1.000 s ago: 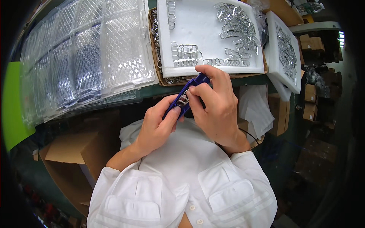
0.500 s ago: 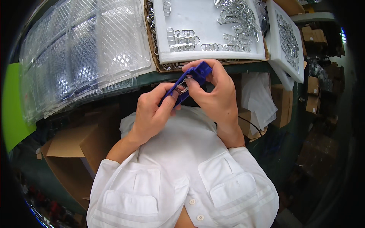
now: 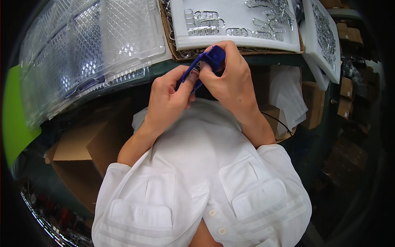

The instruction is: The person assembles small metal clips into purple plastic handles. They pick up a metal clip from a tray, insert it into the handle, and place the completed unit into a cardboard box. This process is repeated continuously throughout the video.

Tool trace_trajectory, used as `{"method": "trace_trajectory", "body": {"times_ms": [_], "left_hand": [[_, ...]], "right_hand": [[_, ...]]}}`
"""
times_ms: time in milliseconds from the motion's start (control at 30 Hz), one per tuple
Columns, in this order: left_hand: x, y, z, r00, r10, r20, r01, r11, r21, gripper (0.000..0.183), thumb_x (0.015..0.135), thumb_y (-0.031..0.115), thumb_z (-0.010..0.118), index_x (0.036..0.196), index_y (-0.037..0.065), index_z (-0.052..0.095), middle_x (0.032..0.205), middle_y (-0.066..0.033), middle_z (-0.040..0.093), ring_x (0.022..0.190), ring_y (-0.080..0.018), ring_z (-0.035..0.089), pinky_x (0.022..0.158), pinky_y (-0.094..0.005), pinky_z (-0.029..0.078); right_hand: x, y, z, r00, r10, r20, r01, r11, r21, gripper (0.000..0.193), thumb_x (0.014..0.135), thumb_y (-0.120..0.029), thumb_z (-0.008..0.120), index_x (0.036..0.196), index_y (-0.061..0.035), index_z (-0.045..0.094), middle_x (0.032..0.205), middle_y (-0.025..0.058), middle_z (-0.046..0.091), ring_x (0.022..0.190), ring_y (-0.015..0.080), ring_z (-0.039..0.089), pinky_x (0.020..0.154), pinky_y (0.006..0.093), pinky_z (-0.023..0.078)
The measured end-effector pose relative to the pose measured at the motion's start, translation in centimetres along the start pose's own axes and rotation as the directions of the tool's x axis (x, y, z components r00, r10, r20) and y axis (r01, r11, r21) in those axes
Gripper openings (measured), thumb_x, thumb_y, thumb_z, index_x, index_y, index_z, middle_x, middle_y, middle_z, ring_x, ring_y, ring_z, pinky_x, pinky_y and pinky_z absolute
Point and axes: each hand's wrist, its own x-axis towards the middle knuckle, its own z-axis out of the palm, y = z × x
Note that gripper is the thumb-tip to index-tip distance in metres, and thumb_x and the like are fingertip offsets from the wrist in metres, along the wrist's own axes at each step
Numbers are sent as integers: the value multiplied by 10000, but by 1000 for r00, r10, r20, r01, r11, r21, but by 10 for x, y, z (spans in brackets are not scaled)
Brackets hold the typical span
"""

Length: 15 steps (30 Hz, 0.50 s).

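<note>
Between my two hands, just off the table's front edge, I hold a blue plastic part (image 3: 215, 57) at a slant, its upper end to the right. My left hand (image 3: 169, 91) pinches the lower end, its thumb lying along the inner side. The fingers of my right hand (image 3: 228, 76) wrap the wider upper end, with the thumb pressing inside. A small shiny metal clip (image 3: 197, 68) shows in the part's hollow, mostly covered by both thumbs. Behind it, a white foam tray (image 3: 242, 43) bears several flat looped wire clips (image 3: 204, 22).
Clear plastic trays (image 3: 131, 33) are stacked on the left of the table, beside a green sheet (image 3: 18, 115). A second foam tray (image 3: 329, 61) with metal clips leans at the right. Cardboard boxes (image 3: 74, 144) stand below, and a white plastic bag (image 3: 288, 90) hangs at right.
The view has shifted, so hands and blue part appear higher. Both hands keep their hold, and the thumbs now cover more of the metal clip inside.
</note>
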Motion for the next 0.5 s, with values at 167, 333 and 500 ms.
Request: {"method": "trace_trajectory", "body": {"times_ms": [167, 333, 500], "left_hand": [[-7, 15, -13, 985, 10, 170, 9, 994, -112, 304, 1065, 186, 610, 1297, -5, 655, 902, -44, 697, 733, -69, 628, 632, -237, 508], [-37, 37, -34, 917, 118, 381, -43, 979, -200, 492, 1044, 130, 597, 1505, -22, 512, 1170, -109, 687, 873, -122, 652, 775, -258, 536], [-53, 56, -25, 782, 583, 221, -619, 680, 393, 653, 827, -28, 804, 1438, -2, 574, 1214, -176, 698, 1004, -298, 729, 859, -356, 602]], "right_hand": [[2, -14, -13, 989, 126, 77, -145, 936, 321, 278, 861, -7, 754, 1092, 3, 601, 933, 97, 690, 796, 156, 689, 728, 291, 550], [-11, -7, -38, 995, -46, 89, -34, 678, 734, 284, 863, 161, 688, 1092, 1, 634, 1099, 122, 674, 1006, 163, 666, 893, 288, 548], [-10, 4, -52, 902, -418, -110, 418, 782, 462, 415, 702, 187, 706, 1072, 2, 704, 1204, 201, 674, 1048, 250, 687, 883, 334, 556]]}}
